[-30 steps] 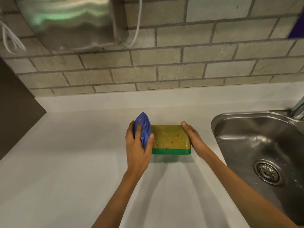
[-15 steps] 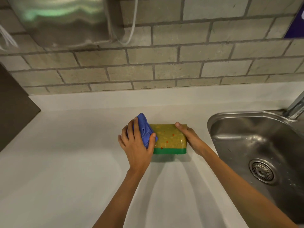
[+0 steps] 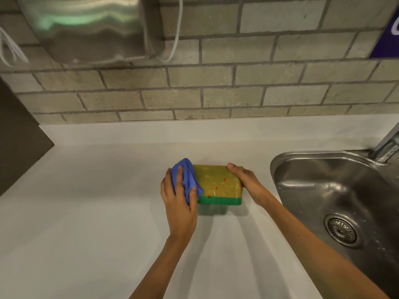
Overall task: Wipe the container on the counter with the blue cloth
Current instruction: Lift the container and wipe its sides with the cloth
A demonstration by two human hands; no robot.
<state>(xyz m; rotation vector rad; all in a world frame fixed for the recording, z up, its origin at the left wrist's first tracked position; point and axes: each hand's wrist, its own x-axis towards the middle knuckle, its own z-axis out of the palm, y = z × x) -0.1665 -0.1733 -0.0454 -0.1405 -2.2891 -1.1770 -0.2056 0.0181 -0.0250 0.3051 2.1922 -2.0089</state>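
Note:
A rectangular container (image 3: 218,183) with a yellowish, speckled see-through top and a green rim at the bottom sits on the white counter (image 3: 86,212). My left hand (image 3: 179,201) grips a crumpled blue cloth (image 3: 186,176) and presses it against the container's left end. My right hand (image 3: 248,182) clasps the container's right end, with the fingers over the far top corner. The cloth and left hand hide the left side of the container.
A steel sink (image 3: 336,190) with a round drain (image 3: 342,230) lies just right of the container, and part of a tap (image 3: 386,145) shows at the edge. Behind is a brick wall with a steel wall-mounted unit (image 3: 86,26) and a dark panel (image 3: 19,134) at left.
My left hand has shifted with the cloth along the container's left end, and the cloth now drapes lower over the front corner. My right hand keeps its hold.

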